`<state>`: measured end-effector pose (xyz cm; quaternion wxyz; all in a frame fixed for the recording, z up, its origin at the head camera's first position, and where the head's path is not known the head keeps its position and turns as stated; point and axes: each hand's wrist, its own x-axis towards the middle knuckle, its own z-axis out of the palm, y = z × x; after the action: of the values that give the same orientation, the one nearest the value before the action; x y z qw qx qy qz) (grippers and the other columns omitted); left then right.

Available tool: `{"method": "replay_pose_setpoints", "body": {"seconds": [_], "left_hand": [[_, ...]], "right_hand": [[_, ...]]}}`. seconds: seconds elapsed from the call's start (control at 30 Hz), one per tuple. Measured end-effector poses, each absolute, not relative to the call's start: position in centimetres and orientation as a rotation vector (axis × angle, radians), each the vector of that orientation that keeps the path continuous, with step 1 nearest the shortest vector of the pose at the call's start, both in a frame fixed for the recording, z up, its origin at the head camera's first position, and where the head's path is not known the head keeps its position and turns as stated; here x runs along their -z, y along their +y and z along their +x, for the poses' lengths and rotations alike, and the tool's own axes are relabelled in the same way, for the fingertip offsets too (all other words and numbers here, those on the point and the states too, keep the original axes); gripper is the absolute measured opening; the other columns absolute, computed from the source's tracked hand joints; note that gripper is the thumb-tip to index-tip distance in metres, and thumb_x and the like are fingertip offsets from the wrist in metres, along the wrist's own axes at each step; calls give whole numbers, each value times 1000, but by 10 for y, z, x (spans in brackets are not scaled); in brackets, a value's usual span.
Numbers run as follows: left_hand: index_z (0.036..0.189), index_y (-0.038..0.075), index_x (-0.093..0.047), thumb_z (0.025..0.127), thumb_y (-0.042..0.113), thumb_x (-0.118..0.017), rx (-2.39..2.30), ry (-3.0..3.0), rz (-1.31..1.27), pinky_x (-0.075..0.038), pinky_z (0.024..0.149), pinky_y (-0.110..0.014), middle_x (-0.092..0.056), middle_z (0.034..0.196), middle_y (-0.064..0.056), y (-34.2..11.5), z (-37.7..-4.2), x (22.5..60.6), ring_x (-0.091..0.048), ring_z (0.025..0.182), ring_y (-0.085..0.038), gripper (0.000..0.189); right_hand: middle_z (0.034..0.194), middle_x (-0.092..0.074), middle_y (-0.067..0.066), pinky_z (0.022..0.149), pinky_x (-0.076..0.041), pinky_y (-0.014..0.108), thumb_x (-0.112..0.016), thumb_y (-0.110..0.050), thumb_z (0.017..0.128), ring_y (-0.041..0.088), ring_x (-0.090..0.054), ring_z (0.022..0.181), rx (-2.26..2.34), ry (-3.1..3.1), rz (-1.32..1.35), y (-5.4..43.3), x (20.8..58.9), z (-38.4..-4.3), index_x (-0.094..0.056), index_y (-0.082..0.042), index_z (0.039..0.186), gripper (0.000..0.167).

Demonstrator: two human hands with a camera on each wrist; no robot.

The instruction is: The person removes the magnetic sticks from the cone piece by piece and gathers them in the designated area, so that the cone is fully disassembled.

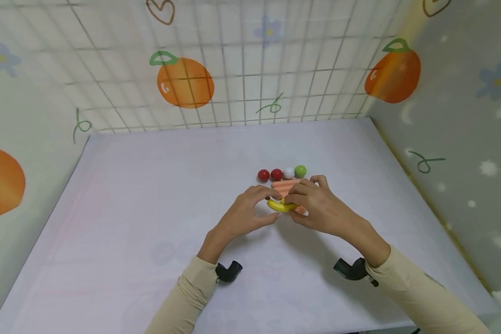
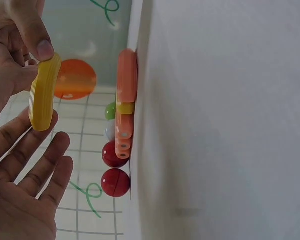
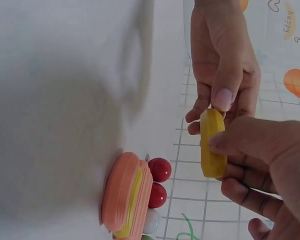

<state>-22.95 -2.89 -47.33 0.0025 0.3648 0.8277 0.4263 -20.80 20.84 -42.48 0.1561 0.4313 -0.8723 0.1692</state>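
Note:
A small yellow toy banana (image 1: 277, 206) is held above the table by my right hand (image 1: 323, 208), whose thumb and fingers pinch it. The right wrist view shows that thumb lying across the banana's faceted side (image 3: 213, 162). My left hand (image 1: 244, 213) curves loosely around the banana's left end, its thumb and fingers apart. In the left wrist view the left fingers (image 2: 37, 172) are stretched out below the banana, with the thumb beside its edge. Behind the hands lie several ridged salmon-pink sticks (image 1: 285, 188) side by side, partly hidden by my right hand. A yellow piece (image 3: 131, 200) lies along them.
Just beyond the pink sticks, a row holds two red balls (image 1: 263, 175), a white ball (image 1: 289, 173) and a green ball (image 1: 300, 171). A pale cloth covers the table (image 1: 150, 185). Patterned curtains (image 1: 250, 60) stand at the back and sides, with a wire grid showing behind.

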Motion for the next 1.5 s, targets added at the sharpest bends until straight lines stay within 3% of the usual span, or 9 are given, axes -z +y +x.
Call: {"method": "replay_pose_setpoints", "body": {"seconds": [0.3,0.6,1.0,1.5], "left_hand": [[125,14,-65,88,23,-78,-1323,2581,1150,-44,97,-39,-63,120,2,-18,-230,475,-54,112,-23,40],[126,16,-65,87,25,-79,-1263,2612,1184,-41,103,-38,-63,122,5,-9,-230,476,-52,115,-13,42],[125,20,-66,88,28,-78,-1251,2606,1197,-40,103,-39,-62,124,9,2,-230,483,-52,111,-9,40],[127,16,-66,87,26,-79,-1228,2618,1187,-39,104,-41,-62,125,8,2,-230,486,-54,113,-16,43]], "right_hand": [[93,-63,-2,89,-31,50,-88,-10,73,17,-57,90,-456,-2589,1171,219,425,-203,-73,-12,94,26],[93,-63,-2,88,-32,51,-87,-9,74,17,-56,88,-446,-2572,1171,229,430,-201,-73,-13,93,23],[94,-66,-1,87,-33,52,-85,-7,74,17,-58,91,-423,-2576,1145,240,437,-199,-73,-13,91,21],[90,-63,-3,87,-33,50,-88,-9,73,16,-56,89,-409,-2628,1142,243,452,-201,-76,-12,94,24]]}}
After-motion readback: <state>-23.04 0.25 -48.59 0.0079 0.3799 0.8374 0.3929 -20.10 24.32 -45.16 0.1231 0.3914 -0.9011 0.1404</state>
